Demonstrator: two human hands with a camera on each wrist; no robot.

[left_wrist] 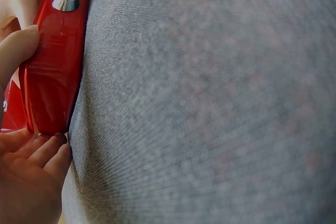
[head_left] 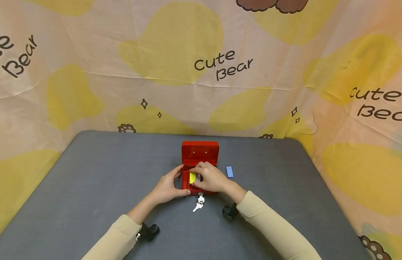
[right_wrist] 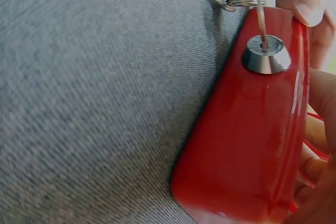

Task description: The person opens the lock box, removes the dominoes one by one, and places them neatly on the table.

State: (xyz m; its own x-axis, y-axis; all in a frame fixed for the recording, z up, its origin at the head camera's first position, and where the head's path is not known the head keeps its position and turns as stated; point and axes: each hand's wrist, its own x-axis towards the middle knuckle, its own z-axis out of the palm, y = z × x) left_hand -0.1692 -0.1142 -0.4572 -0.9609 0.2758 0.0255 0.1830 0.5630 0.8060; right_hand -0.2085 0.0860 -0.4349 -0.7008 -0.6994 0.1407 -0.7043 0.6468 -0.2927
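A small red metal cash box stands on the table with its lid raised at the back. My left hand grips its left side, thumb at the front edge and fingers along the side wall; the left wrist view shows the thumb near the front rim. Inside the box my right hand reaches from the right and pinches a small yellow and grey block between thumb and fingers. Keys hang from the lock on the box's front, one key in it.
A blue block lies on the grey table, just right of the box. Behind the table hangs a printed cloth. Both wrists carry black cameras low over the tabletop.
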